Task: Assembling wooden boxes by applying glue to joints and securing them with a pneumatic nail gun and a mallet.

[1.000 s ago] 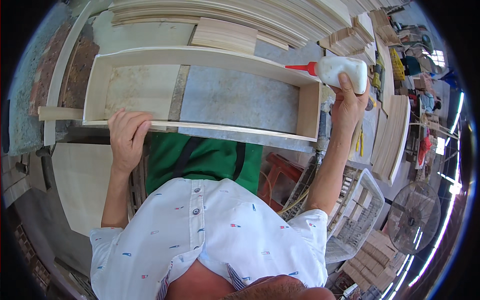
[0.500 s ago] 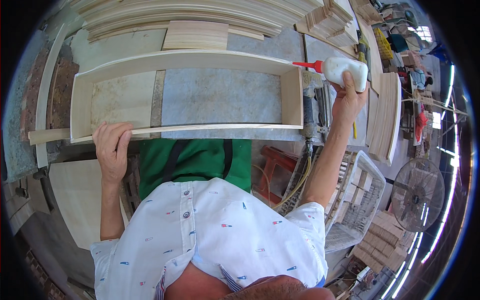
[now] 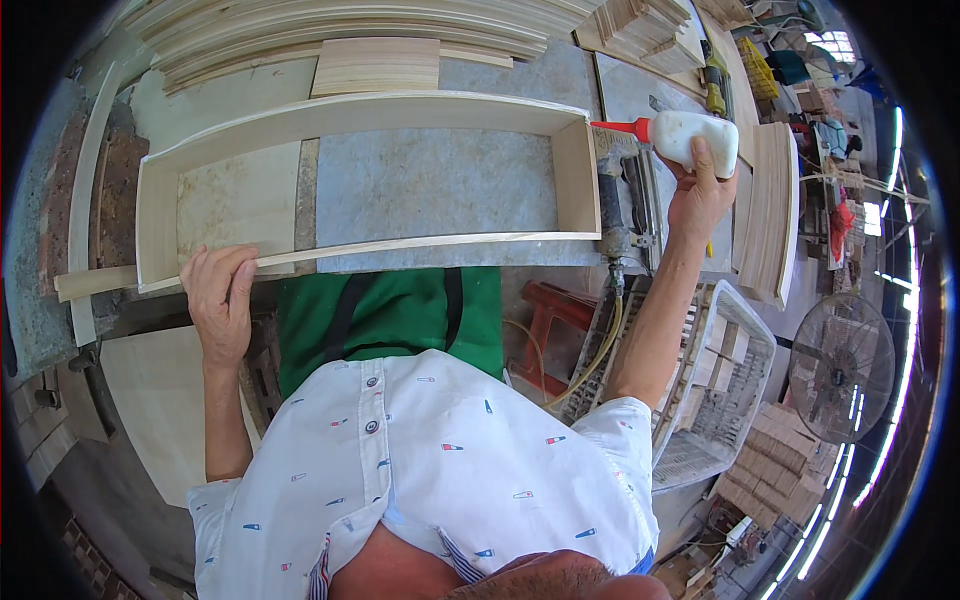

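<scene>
A rectangular open frame of pale wood (image 3: 360, 108) lies across the work table, its four thin sides standing on edge. My left hand (image 3: 218, 305) is closed over the near side (image 3: 430, 243), close to the left corner, fingers over the top edge and thumb beside them. Beyond the frame's right end my right hand (image 3: 700, 195) grips a white squeeze glue bottle (image 3: 690, 138) lying nearly level. Its red nozzle (image 3: 625, 127) points left, the tip at the far right corner of the frame. Whether glue is coming out is too small to tell.
Long wooden strips (image 3: 350, 25) are stacked along the back, with a pale board (image 3: 375, 66) before them. At the right stand stacked panels (image 3: 768, 215), a grey plastic crate (image 3: 715, 440) holding wood pieces, and a fan (image 3: 842, 367). A yellow hose (image 3: 605, 345) hangs by the table edge.
The whole view has shifted slightly, so the frame sits a little further up and left in the picture. Both hands keep their grip, and the nozzle tip stays at the same corner.
</scene>
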Action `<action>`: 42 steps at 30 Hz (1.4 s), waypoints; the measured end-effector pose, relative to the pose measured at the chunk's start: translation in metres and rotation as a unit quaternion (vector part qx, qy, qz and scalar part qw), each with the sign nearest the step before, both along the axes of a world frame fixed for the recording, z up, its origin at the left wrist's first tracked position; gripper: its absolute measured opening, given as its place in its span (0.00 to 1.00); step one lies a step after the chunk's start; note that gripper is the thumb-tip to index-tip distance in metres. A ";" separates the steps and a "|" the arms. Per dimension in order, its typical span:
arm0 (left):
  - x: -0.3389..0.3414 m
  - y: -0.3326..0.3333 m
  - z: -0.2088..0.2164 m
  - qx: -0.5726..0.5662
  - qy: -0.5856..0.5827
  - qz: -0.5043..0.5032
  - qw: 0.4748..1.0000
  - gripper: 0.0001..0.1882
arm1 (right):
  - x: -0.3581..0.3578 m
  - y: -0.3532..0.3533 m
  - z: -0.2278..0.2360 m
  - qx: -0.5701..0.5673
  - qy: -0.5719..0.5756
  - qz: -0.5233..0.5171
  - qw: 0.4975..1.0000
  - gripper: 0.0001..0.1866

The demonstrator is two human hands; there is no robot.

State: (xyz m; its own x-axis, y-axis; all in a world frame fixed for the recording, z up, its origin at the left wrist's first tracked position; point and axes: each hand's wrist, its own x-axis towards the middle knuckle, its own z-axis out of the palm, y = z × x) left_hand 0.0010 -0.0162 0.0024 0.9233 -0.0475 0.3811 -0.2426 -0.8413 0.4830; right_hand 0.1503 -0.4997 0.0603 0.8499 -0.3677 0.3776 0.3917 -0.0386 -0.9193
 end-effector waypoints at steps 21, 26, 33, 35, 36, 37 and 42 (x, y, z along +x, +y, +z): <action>-0.001 0.000 -0.007 -0.003 -0.018 -0.001 1.000 0.07 | -0.091 -0.011 0.004 0.000 0.031 -0.039 0.999 0.22; -0.002 0.000 -0.007 -0.004 -0.018 -0.001 1.000 0.07 | -0.114 -0.015 0.002 -0.001 0.047 -0.065 0.997 0.21; -0.002 0.001 -0.009 0.003 -0.022 -0.004 1.000 0.08 | -0.139 -0.014 -0.002 0.034 0.036 -0.075 0.996 0.22; -0.002 0.000 -0.009 0.002 -0.021 -0.003 1.000 0.08 | -0.146 -0.018 -0.004 0.033 0.043 -0.075 0.996 0.22; -0.001 -0.002 -0.009 -0.004 -0.035 -0.002 0.999 0.07 | -0.148 -0.020 -0.005 0.032 0.046 -0.070 0.996 0.21; -0.001 -0.002 -0.010 -0.010 -0.049 0.000 0.999 0.07 | -0.150 -0.022 -0.005 0.034 0.049 -0.076 0.995 0.21; -0.014 0.007 -0.021 -0.078 -0.155 0.061 0.983 0.12 | -0.137 0.008 0.000 0.209 0.025 -0.028 0.977 0.25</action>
State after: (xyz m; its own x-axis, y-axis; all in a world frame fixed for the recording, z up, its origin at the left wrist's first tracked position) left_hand -0.0133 -0.0091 -0.0189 0.7570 0.1367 0.6390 -0.3011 -0.7949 0.5268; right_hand 0.0131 -0.4914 0.0604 0.8372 -0.5279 0.1430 0.3546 0.3249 -0.8767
